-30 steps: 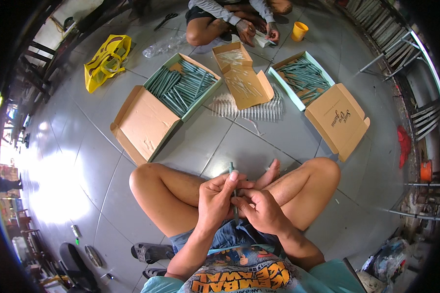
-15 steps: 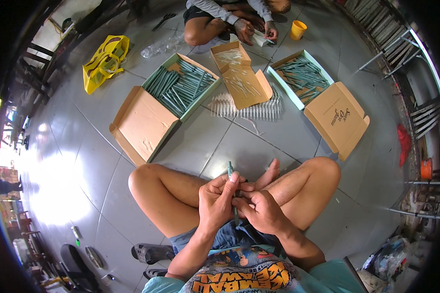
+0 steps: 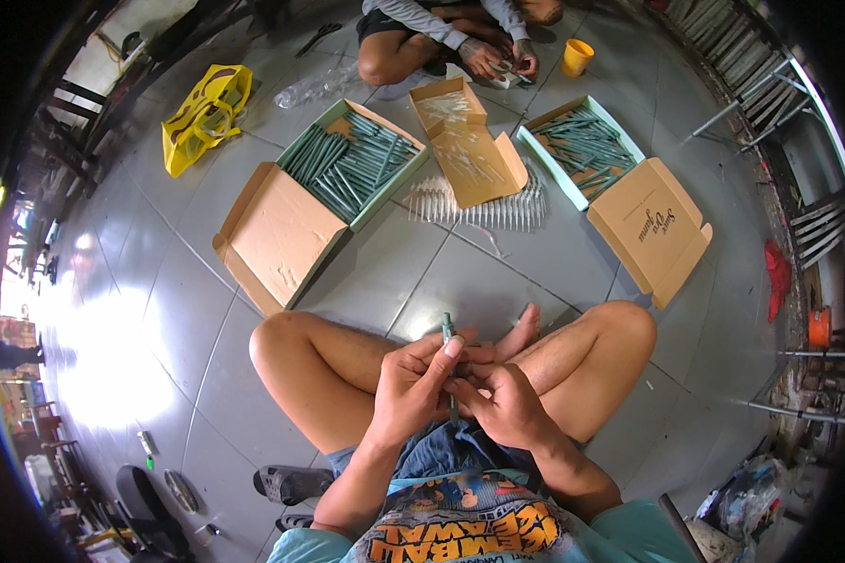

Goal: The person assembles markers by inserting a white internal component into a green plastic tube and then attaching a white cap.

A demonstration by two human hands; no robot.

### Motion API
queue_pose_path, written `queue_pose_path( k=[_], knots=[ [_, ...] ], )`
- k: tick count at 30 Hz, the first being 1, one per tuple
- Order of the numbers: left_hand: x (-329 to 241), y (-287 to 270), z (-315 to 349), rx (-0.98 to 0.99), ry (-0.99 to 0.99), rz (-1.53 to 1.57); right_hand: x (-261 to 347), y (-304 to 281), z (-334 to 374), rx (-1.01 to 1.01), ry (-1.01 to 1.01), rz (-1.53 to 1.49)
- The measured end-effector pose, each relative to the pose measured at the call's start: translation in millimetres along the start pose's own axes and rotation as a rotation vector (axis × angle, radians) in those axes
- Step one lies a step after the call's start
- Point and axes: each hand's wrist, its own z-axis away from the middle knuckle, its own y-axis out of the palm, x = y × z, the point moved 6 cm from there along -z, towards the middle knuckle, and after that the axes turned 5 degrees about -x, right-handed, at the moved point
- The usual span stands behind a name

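A slim grey-green pen (image 3: pixel 448 326) stands nearly upright between my hands above my crossed legs. My left hand (image 3: pixel 411 383) is closed around its upper part, thumb pressed along the barrel. My right hand (image 3: pixel 505 402) is closed at the pen's lower part, fingertips against the left fingers. The right fingertips are partly hidden. Beyond my legs, an open box (image 3: pixel 385 208) at the left and another open box (image 3: pixel 580 197) at the right hold many similar green pens. A brown carton (image 3: pixel 483 190) between them holds thin whitish sticks and rests over a row of clear, tube-like plastic pieces (image 3: pixel 429 208).
Across from me sits another person, both hands (image 3: pixel 498 62) together on something small. An orange cup (image 3: pixel 576 58) stands near them. A yellow bag (image 3: pixel 202 131) and clear crumpled plastic (image 3: pixel 321 84) lie at the far left. Dark sandals (image 3: pixel 294 484) are beside my left hip.
My left hand has shifted slightly on the pen, and the pen's top has moved a little right. The other person's hands have drawn closer together.
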Motion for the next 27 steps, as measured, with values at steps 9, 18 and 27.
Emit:
queue_pose_path(
  k=[9, 18, 27],
  knots=[
    [12, -7, -4, -0.142, -0.049, 0.104, -5, 1, 3, 0.123, 0.199, 0.043],
    [28, -14, -12, -0.164, -0.239, 0.228, -17, 6, 7, 0.137, 0.187, -0.042],
    [18, -10, -31, 0.075, -0.215, 0.553, -19, 15, 18, 0.17, 0.233, -0.057]
  ],
)
